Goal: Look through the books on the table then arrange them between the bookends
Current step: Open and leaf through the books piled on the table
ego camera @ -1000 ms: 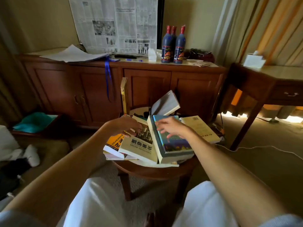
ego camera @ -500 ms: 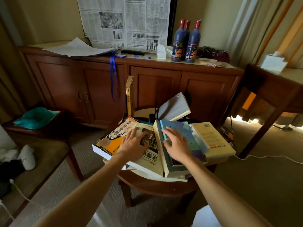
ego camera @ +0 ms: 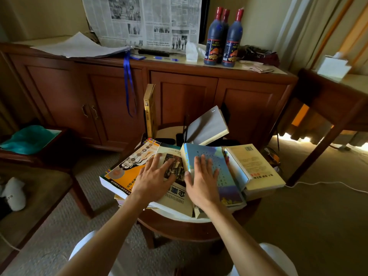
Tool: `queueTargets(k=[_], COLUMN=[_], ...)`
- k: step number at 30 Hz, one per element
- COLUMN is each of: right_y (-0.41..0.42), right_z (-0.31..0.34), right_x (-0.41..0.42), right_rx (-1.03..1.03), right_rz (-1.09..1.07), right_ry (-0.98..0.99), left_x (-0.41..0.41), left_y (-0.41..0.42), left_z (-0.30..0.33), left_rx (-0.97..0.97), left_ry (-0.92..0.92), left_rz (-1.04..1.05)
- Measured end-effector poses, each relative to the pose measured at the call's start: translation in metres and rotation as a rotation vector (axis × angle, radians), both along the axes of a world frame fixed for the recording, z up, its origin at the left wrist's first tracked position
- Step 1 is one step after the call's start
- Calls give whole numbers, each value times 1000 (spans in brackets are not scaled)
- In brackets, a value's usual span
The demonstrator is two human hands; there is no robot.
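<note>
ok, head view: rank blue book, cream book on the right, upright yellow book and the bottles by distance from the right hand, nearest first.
1. blue book: under the right hand, which lies flat on it.
2. cream book: just to its right.
3. upright yellow book: at the table's far left edge.
4. bottles: on the sideboard behind.

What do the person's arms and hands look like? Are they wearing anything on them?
Both arms are bare all the way from the bottom of the picture to the fingers. No sleeves show, and I see no watch, bracelet, ring or glove on the left hand or the right hand. The nails look short and plain. Something white, probably clothing, covers the knees below.
</note>
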State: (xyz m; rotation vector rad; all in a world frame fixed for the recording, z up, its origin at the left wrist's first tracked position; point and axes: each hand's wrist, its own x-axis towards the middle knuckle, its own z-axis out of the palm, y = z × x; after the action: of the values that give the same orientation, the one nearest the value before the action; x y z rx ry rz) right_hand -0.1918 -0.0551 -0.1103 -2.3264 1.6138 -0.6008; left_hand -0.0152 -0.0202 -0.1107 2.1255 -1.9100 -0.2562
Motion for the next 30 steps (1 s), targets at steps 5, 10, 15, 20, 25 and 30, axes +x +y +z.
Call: queueTargets(k=[5, 10, 15, 20, 25, 30], right_y=[16, 10, 0, 6, 4, 10], right_z=[7, 31, 14, 25, 44, 81], right_x=[12, -18, -54, -60, -61, -67], right_rx=[23, 224, 242, 313, 332, 414], right_rz=[66, 81, -202, -266, -255, -126], right_ry=[-40, -583, -454, -592, -695, -889], left_x=[-3, -13, -43, -52, -47, -31], left_y=[4, 3, -2, -8, 4, 10], left_z=[10, 35, 45, 44, 46, 48], left_rx=[-63, -39, 9, 63, 143, 181], left_ry=[75, 121, 279, 878, 1322, 1662], left_rz=[23, 47, 51, 161, 346, 358])
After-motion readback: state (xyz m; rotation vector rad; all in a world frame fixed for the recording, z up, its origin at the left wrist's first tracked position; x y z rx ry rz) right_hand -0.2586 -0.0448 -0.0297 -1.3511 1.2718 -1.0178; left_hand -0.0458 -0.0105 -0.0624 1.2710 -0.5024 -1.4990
